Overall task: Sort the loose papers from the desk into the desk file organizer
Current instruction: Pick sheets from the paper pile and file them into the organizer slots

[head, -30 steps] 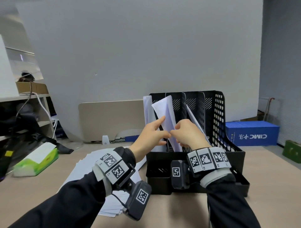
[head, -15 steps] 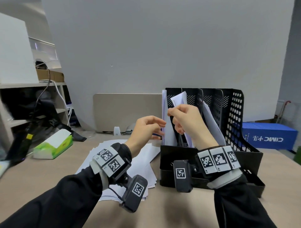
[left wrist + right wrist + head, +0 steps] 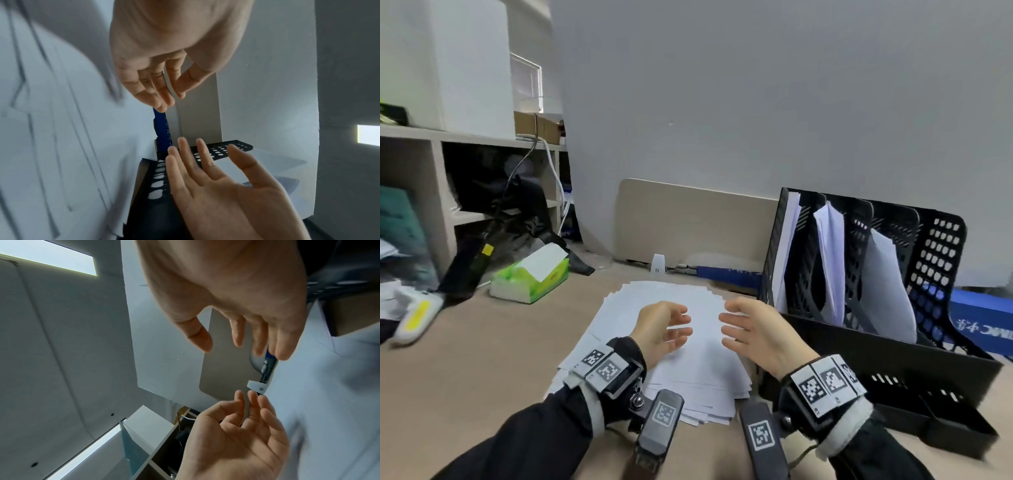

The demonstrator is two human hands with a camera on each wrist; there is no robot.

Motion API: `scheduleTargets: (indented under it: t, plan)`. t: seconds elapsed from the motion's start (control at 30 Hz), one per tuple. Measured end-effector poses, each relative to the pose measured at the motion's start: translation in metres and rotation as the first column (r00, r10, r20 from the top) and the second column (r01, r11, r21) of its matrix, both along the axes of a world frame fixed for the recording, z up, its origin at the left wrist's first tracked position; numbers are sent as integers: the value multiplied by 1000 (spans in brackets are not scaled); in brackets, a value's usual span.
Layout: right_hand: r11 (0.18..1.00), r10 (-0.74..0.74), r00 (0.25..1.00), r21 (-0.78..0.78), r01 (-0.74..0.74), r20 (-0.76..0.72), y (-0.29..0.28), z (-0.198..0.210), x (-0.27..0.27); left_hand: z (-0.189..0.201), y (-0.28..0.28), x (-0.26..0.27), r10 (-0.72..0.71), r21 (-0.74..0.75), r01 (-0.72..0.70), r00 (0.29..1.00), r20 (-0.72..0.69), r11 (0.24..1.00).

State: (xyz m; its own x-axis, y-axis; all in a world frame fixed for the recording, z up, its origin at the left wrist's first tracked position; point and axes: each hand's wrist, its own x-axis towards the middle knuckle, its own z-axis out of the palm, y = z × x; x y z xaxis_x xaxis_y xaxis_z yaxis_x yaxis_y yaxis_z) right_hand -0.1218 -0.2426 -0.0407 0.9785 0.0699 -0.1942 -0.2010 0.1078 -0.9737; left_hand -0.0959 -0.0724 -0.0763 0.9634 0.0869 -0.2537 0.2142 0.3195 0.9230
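Note:
A fanned stack of loose white papers [image 3: 671, 346] lies on the desk in the head view. Just above it my left hand [image 3: 671, 322] and right hand [image 3: 736, 325] hover with palms facing each other, both holding nothing. The left fingers are loosely curled, the right ones nearly straight. To the right stands the black mesh file organizer [image 3: 941, 260], with white sheets [image 3: 828, 260] upright in three of its slots. The left wrist view shows my left hand [image 3: 160, 81] above my right hand [image 3: 205, 178], with papers [image 3: 61, 129] beside them. In the right wrist view, my right hand [image 3: 236, 321] sits over the left hand [image 3: 236, 434].
A green tissue box [image 3: 530, 277] sits at the desk's back left, with a white and yellow device [image 3: 414, 315] nearer the left edge. Cluttered shelves [image 3: 414, 171] stand further left. A beige panel [image 3: 688, 222] leans on the wall, and a blue box [image 3: 979, 322] lies behind the organizer.
Both hands let go of the sheet in the organizer's second slot. They came down and left to hover over the paper stack. The head view turned left.

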Motion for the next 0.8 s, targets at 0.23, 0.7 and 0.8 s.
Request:
scheduleTargets:
  t: [0.23,0.7,0.8]
  plan:
    - [995,-100,994,-22,99,-54,4,-21,3,-18,2,10,-77,-171,65,995,-64,983]
    - [968,-156,988,-197,154,2,13,-42,-12,-24,4,12,-101,-169,92,994,-46,981]
    - [963,-149,988,-220,152,31,11,-41,-16,-24,4,11,-101,-168,94,994,-34,981]
